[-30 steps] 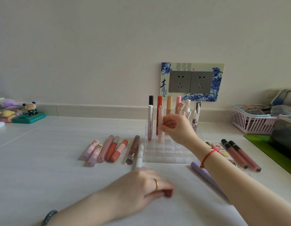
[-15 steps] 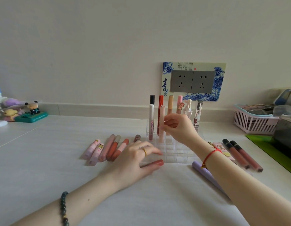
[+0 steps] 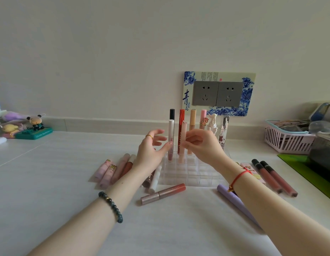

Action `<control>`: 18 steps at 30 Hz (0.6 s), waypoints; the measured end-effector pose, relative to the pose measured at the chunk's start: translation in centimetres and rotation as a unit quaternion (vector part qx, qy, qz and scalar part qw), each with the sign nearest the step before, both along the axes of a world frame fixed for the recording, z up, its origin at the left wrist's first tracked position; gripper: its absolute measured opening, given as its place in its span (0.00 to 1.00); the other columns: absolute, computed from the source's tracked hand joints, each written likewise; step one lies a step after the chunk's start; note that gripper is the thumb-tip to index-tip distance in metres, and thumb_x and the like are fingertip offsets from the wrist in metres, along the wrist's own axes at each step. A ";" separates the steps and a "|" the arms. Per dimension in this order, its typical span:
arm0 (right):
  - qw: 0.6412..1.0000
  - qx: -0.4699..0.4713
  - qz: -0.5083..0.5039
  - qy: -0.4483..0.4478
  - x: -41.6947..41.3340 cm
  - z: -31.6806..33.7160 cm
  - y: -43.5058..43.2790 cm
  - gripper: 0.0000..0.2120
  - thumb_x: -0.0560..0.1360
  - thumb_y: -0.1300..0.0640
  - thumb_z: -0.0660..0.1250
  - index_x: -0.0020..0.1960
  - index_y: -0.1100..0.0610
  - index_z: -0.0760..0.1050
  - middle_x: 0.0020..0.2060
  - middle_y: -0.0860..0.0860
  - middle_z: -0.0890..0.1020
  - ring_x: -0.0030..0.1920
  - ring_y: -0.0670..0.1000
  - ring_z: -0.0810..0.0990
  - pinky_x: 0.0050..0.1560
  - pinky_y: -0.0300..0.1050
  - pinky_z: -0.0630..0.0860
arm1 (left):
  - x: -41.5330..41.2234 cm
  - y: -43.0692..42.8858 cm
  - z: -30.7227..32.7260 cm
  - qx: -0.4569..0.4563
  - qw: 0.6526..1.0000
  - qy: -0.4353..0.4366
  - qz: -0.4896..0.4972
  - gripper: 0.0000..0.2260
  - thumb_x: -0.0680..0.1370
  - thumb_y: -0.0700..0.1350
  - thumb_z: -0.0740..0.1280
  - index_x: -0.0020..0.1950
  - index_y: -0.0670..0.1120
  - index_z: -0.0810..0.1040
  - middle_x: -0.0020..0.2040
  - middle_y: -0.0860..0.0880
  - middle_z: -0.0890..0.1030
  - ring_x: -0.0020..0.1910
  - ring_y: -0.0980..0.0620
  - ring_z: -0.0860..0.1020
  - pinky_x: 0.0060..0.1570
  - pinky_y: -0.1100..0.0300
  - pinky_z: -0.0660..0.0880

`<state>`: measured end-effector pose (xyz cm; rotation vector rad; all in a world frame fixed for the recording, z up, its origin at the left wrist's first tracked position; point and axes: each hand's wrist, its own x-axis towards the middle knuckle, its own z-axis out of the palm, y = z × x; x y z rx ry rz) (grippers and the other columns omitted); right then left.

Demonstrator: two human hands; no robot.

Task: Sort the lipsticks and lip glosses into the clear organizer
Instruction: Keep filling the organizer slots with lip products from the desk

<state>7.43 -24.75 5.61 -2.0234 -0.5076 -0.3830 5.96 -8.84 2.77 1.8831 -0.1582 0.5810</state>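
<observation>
We had roughly eight tubes (image 3: 181,130) upright in organizer's (image 3: 190,179) far rows. Right hand (image 3: 203,146) pinched pink tube (image 3: 183,137), standing in slot. Left hand (image 3: 151,150), fingers spread, touched white tube (image 3: 171,130). Unsorted on table: left cluster (image 3: 112,169), near bronze tube (image 3: 163,193), purple tube (image 3: 232,197), right pair (image 3: 271,177).

At the centre of the frame a clear plastic grid organizer (image 3: 188,174) sits on the white table (image 3: 49,182). The right hand (image 3: 203,146) pinches a pale pink tube (image 3: 183,143) standing upright in a back compartment. The left hand (image 3: 151,150), fingers spread, touches the white-capped gloss tube (image 3: 171,133) just left of it. A mauve metallic tube with a red end (image 3: 163,194) lies below the organizer.
</observation>
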 end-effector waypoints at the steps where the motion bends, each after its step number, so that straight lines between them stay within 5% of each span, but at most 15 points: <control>1: 1.000 0.002 0.002 0.001 0.0 0.0 0.0 0.09 0.70 0.62 0.70 0.50 0.58 0.78 0.40 0.49 0.82 0.41 0.45 0.81 0.43 0.32 0.77 | 0.1 -0.1 -0.2 -0.001 1.000 0.000 -0.002 0.12 0.73 0.48 0.69 0.53 0.56 0.70 0.49 0.54 0.79 0.50 0.55 0.77 0.49 0.61 0.72; 7: 1.000 0.007 0.005 0.003 0.0 0.0 0.0 0.10 0.70 0.61 0.70 0.51 0.58 0.78 0.39 0.48 0.81 0.40 0.43 0.80 0.40 0.29 0.76 | 0.3 -0.1 -0.6 -0.007 1.000 -0.006 -0.019 0.10 0.73 0.45 0.69 0.44 0.59 0.72 0.44 0.52 0.81 0.47 0.54 0.79 0.48 0.61 0.73; 18: 1.000 -0.010 0.013 -0.003 -0.1 0.0 -0.1 0.12 0.69 0.64 0.71 0.52 0.60 0.78 0.43 0.52 0.83 0.42 0.49 0.82 0.44 0.34 0.78 | 0.3 -0.1 -0.5 -0.007 0.999 -0.017 -0.028 0.09 0.73 0.42 0.69 0.45 0.56 0.74 0.44 0.53 0.80 0.45 0.55 0.78 0.46 0.64 0.72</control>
